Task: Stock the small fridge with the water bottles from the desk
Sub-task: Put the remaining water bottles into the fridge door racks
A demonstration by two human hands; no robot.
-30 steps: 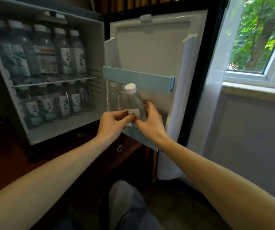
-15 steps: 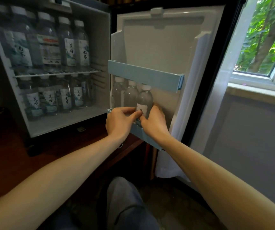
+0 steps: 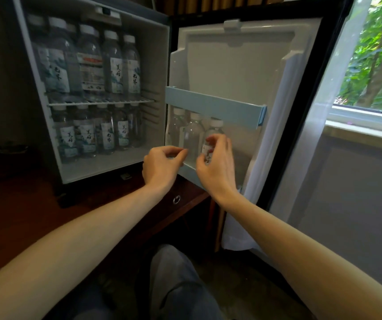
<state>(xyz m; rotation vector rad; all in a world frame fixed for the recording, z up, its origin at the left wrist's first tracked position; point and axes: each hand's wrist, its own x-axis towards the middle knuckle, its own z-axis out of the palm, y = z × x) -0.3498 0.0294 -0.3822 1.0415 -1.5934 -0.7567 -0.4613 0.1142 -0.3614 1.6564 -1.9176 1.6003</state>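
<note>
While upright in the door rack [image 3: 192, 173], the bottle [image 3: 213, 135] seems unheld.

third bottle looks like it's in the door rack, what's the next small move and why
Probably draw both hands back. The third bottle stands upright in the lower door rack beside two others. The left hand is open and clear; the right hand has loose fingers, apparently letting go. Then reach for another bottle.

Daylight from window [image 3: 370, 65]; dim left, wide-angle bending, soft.
</note>
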